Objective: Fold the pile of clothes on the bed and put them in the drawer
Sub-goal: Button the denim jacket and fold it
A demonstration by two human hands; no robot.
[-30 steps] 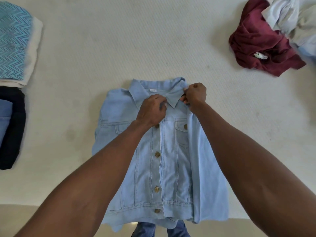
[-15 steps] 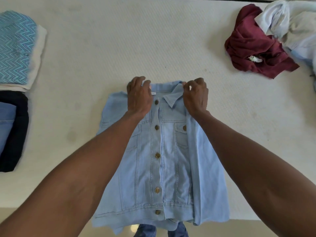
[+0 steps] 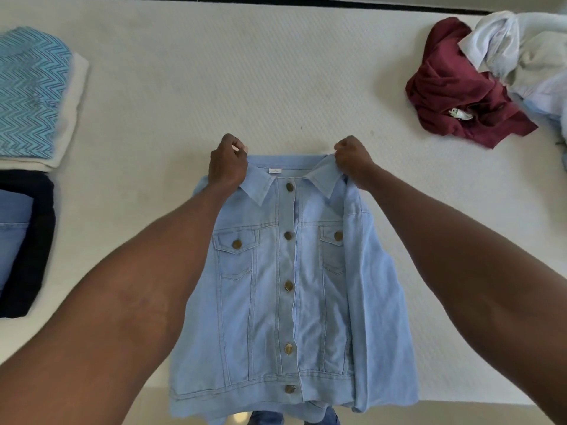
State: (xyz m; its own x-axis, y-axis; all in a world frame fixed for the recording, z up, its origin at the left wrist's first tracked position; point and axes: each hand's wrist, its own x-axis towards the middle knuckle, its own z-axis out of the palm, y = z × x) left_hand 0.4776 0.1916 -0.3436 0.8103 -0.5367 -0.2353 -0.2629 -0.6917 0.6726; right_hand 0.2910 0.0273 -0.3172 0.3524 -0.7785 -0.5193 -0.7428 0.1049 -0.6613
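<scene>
**Kid:** What is on the far left?

**Helper:** A folded cloth with blue zigzag lines sits on a cream folded piece. Nearer, a dark navy folded piece lies with a folded blue denim piece on top of it.

**Kid:** What are the hands doing?

**Helper:** The left hand is curled tight and pinches the left shoulder of the light blue denim jacket, just beside the collar. The right hand is curled tight too, and pinches the right shoulder by the other collar tip.

**Kid:** Where is the jacket?

**Helper:** In the middle, front up, on the white bumpy bed. Its bottom edge hangs over the near side. It is buttoned shut with round brass buttons and has two chest pockets with flaps. The right sleeve is folded in.

**Kid:** And far right?

**Helper:** A crumpled dark red top touches a messy heap of white and pale clothes.
</scene>
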